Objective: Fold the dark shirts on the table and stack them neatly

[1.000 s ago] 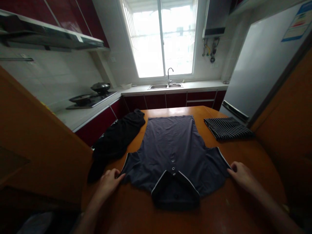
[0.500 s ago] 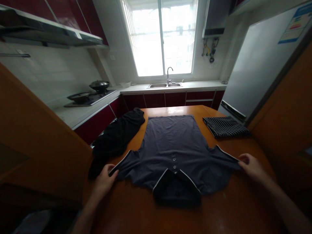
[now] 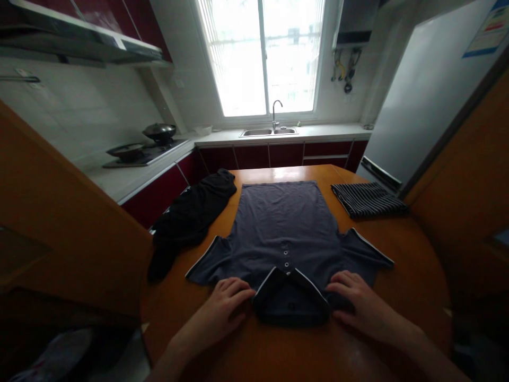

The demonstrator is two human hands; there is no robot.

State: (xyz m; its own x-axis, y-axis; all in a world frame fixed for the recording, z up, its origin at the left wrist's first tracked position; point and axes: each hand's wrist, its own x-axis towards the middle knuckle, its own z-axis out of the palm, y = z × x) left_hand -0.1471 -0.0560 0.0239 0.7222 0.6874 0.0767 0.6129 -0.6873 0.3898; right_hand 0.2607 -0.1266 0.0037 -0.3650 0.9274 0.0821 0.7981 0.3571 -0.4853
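A dark blue-grey polo shirt (image 3: 284, 217) is laid out on the wooden table (image 3: 421, 265), button placket (image 3: 286, 258) facing up, with its hem set toward the window (image 3: 264, 58) and its white-edged collar (image 3: 292, 313) toward the person. The collar is flanked by the two hands: the left hand (image 3: 225, 302) is placed at its left side and the right hand (image 3: 358, 300) at its right, both with fingers loosely bent and thumbs set apart from them; whether any cloth is pinched cannot be told. For good handling here, both sides of the collar are best worked evenly, with light fingertip pressure, so that the placket is kept straight and the shoulders are not dragged into ridges. The short sleeves (image 3: 209, 262), spread outward and touched by neither hand, are best left undisturbed. Some care with the left elbow may be needed, as a black garment (image 3: 194, 212) is heaped beside the shirt; a folded striped cloth (image 3: 368, 200) is placed farther off at the right.
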